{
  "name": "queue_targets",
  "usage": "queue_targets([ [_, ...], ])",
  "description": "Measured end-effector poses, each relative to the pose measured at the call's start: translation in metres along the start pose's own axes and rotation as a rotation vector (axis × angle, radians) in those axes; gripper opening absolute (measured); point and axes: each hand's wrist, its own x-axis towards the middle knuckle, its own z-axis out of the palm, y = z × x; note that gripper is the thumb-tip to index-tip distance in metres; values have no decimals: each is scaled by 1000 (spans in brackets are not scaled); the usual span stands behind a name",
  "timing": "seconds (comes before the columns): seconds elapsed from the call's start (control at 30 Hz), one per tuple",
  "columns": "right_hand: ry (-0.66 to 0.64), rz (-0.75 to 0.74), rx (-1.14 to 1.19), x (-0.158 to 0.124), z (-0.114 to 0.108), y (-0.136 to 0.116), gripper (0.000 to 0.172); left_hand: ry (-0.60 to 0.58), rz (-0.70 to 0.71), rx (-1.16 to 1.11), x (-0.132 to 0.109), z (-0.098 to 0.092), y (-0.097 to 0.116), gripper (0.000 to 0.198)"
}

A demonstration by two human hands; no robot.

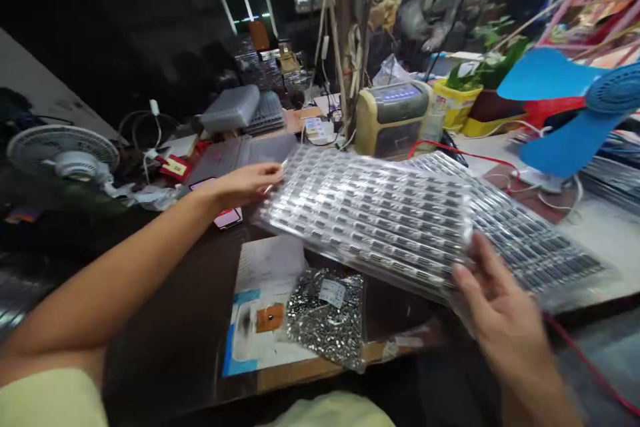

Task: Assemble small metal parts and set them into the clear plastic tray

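Note:
A clear plastic tray point(370, 207) with rows of small dark and silver parts is held up over the table, slightly tilted. My left hand point(257, 181) grips its far left corner, fingers closed on the edge. Around the near right corner, my right hand point(500, 300) pinches the rim between thumb and fingers. A second tray point(530, 240) of similar parts lies on the table behind and to the right of it. Below the held tray, a clear bag of small metal pieces point(327, 313) rests partly on a white and blue sheet point(245, 337).
A blue-bladed fan point(565, 107) stands at the right, near a yellow plant pot point(455, 103). A beige machine point(395, 117) sits at the back. Stacked trays point(233, 107) and a phone point(229, 217) lie to the left, with a white fan point(65, 153) beyond. A red cable point(595, 367) hangs at the right.

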Motion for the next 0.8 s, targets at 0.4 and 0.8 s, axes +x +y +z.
queue_targets([
  [0.4,-300,-126,-465,135,139,36,53,446,-284,323,-61,-4,-175,55],
  [0.8,-409,-247,-496,149,148,30,55,424,180,1004,-124,10,-222,71],
])
